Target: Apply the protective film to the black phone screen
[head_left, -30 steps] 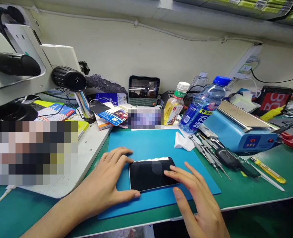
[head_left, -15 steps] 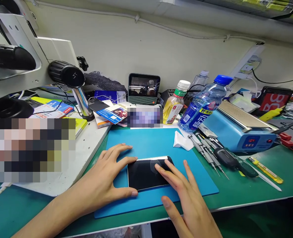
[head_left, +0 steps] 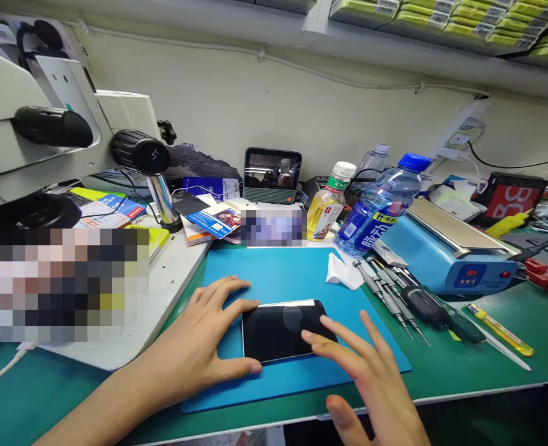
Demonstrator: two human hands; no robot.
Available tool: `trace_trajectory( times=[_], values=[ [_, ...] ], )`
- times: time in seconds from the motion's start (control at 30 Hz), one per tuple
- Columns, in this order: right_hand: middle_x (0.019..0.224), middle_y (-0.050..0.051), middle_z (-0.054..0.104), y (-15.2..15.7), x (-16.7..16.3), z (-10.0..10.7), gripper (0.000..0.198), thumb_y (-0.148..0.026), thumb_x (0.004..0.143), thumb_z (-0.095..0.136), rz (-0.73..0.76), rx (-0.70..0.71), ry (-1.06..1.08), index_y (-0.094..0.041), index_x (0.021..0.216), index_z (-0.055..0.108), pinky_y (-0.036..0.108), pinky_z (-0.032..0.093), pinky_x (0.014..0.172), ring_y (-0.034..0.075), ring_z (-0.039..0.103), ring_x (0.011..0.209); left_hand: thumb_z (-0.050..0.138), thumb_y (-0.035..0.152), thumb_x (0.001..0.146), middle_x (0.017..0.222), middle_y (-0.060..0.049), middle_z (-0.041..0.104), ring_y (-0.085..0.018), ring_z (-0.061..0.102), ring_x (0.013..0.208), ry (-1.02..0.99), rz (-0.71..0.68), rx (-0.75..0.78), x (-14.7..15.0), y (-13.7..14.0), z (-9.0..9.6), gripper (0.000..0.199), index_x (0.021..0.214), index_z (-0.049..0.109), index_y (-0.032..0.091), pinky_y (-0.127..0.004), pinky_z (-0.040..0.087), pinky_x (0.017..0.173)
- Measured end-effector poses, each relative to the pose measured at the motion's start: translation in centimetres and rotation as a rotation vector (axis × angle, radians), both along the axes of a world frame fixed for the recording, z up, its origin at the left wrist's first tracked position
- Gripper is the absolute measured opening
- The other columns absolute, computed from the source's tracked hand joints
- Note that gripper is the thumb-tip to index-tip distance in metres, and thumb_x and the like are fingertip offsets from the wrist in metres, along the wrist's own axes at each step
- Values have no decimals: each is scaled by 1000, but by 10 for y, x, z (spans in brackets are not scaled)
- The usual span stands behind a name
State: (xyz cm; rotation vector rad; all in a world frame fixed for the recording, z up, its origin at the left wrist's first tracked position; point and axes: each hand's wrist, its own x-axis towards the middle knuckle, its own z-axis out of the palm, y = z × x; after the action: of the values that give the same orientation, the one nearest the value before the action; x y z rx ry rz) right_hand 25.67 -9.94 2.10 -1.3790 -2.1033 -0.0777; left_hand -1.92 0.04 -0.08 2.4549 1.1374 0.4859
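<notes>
A smartphone (head_left: 278,337) with a black screen lies flat on the blue mat (head_left: 264,272), a pale patch of light reflected in its glass. My left hand (head_left: 213,337) steadies it at its left end, index finger on the far edge and thumb on the near edge. Over the right part of the screen, my right hand (head_left: 366,371) is spread open with its thumb away from the phone. Its fingertips are at or just above the glass; contact cannot be told.
A microscope (head_left: 137,152) stands on a white base at left. Behind the mat are a small display (head_left: 272,170), a tea bottle (head_left: 327,204) and a blue-capped bottle (head_left: 380,207). Screwdrivers (head_left: 385,297), a yellow cutter (head_left: 500,329) and a blue heating box (head_left: 450,254) sit at right.
My right hand has shifted right and toward me across the screen, its fingers a little more raised. My left hand keeps its hold on the phone. The camera view has tilted slightly up.
</notes>
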Motion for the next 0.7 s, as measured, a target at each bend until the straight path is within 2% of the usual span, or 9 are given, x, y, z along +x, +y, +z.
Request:
trace_trajectory(
  times=[0.1, 0.27, 0.4, 0.5, 0.63, 0.7],
  values=[
    [145, 5, 70, -2, -2, -8, 43, -49, 107, 52, 16, -43, -46, -27, 143, 59, 61, 41, 124, 34, 54, 147, 79, 60, 88, 164, -7, 43, -42, 39, 151, -2, 8, -14, 0, 0, 0, 66, 146, 57, 40, -65, 41, 118],
    [156, 5, 60, 9, -10, -16, 50, -49, 105, 57, -41, -111, -80, -26, 149, 54, 59, 46, 121, 34, 36, 158, 78, 60, 90, 164, -7, 43, -41, 39, 150, -7, 3, 9, -1, 0, 0, 65, 147, 56, 39, -62, 41, 118],
    [159, 8, 56, 17, -17, -10, 54, -45, 106, 56, 6, -126, -106, -21, 154, 49, 58, 40, 125, 32, 43, 154, 77, 60, 90, 163, -8, 44, -41, 40, 150, 1, -11, 22, -1, 0, 0, 66, 148, 55, 38, -62, 41, 118],
    [160, 8, 56, 19, -15, -6, 49, -44, 107, 55, 21, -121, -91, -23, 151, 53, 59, 39, 126, 32, 45, 153, 78, 58, 90, 162, -8, 45, -41, 42, 148, -10, -12, 35, 0, 0, 1, 66, 148, 56, 37, -61, 43, 117],
    [150, 6, 66, 11, -3, -5, 40, -43, 108, 51, 70, -66, -50, -27, 142, 63, 58, 39, 125, 32, 51, 149, 81, 56, 87, 160, -8, 48, -41, 45, 146, -21, -3, 33, 0, 0, 1, 65, 145, 59, 37, -59, 45, 116],
    [148, 4, 68, 7, 0, -8, 42, -46, 107, 52, 73, -58, -63, -28, 143, 63, 57, 43, 124, 32, 49, 151, 82, 57, 86, 160, -7, 47, -41, 44, 147, -17, 3, 23, 0, -1, 1, 66, 144, 59, 37, -59, 44, 116]
  ],
)
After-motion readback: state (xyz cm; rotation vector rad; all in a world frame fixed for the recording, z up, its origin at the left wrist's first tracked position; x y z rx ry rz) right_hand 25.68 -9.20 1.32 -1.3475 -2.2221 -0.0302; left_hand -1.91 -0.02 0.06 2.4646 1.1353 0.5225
